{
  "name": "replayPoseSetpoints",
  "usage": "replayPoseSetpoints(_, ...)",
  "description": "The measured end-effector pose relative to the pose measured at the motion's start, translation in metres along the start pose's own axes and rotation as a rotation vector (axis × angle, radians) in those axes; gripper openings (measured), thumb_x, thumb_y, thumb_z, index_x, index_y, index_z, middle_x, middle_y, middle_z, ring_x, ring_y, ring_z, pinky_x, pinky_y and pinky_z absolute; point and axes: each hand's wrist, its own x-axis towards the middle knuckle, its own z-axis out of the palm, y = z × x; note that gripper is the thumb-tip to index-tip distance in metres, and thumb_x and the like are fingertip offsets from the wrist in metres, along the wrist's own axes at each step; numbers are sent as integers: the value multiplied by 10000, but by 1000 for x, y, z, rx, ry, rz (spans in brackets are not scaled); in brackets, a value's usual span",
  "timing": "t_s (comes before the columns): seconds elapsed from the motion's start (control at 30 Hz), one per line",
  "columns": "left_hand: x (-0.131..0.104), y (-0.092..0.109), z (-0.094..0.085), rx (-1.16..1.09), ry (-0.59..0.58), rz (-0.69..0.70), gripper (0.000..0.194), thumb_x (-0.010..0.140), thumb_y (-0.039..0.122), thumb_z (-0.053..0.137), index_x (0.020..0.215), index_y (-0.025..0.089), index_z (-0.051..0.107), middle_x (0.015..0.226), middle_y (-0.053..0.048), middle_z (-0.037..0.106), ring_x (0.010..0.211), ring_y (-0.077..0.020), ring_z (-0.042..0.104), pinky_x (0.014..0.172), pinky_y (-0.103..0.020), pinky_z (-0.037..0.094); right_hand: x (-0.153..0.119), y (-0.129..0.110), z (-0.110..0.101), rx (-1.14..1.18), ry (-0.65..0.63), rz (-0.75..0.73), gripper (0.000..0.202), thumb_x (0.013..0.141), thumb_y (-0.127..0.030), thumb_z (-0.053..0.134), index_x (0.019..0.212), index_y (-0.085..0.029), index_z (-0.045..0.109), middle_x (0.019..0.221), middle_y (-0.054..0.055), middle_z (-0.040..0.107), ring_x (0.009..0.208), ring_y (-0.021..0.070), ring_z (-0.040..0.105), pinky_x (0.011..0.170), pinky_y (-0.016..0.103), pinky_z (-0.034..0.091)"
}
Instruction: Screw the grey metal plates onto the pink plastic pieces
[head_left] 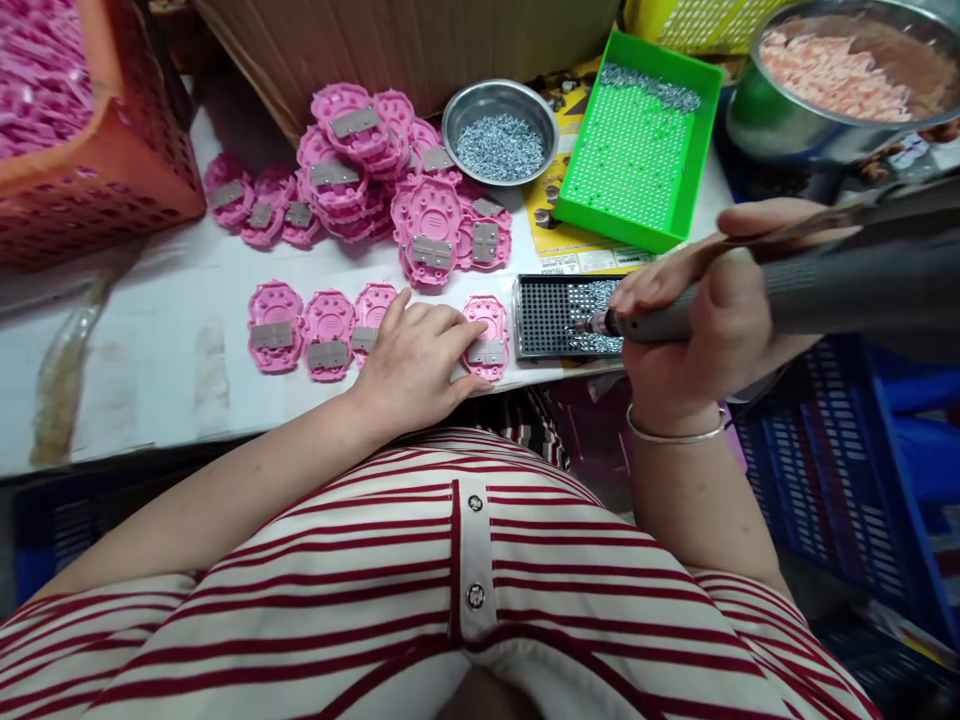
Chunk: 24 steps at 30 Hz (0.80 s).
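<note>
My right hand (694,330) is wrapped round a dark electric screwdriver (817,285). Its bit points down into a small black tray (544,315) of holes, where many small screws (596,300) lie at the right side. My left hand (420,355) rests on the table with its fingers spread. Index finger and thumb touch a pink plastic casing (491,318) with a grey metal plate, just left of the tray. Other fingers partly cover another pink casing (373,300). Two more casings, one of them the leftmost casing (275,300), stand in the same row.
Behind the row is a heap of pink casings (352,150). A metal bowl (551,150) of screws and a green basket (637,150) stand beyond. An orange crate (142,170) is at left, a steel pot (780,135) at far right, a cardboard box (420,40) behind.
</note>
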Motion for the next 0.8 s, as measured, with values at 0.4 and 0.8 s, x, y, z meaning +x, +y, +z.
replayPoseSetpoints(0.4,11,0,8,-386,209,76,291,794,401,775,1052,269,755,1152,-43,674,1109,-230,570,1009,-415,408,-8,-38,40,238,-165,140,139,843,-377,615,940,-282,640,557,-95,476,426,73,492,389,223,453)
replayPoseSetpoints(0.8,19,9,16,-488,245,82,53,782,297,789,781,245,779,1072,-31,713,1067,-218,611,972,-404,431,6,-70,41,177,-86,358,164,898,-425,598,771,-321,608,447,-91,427,380,102,471,387,255,447)
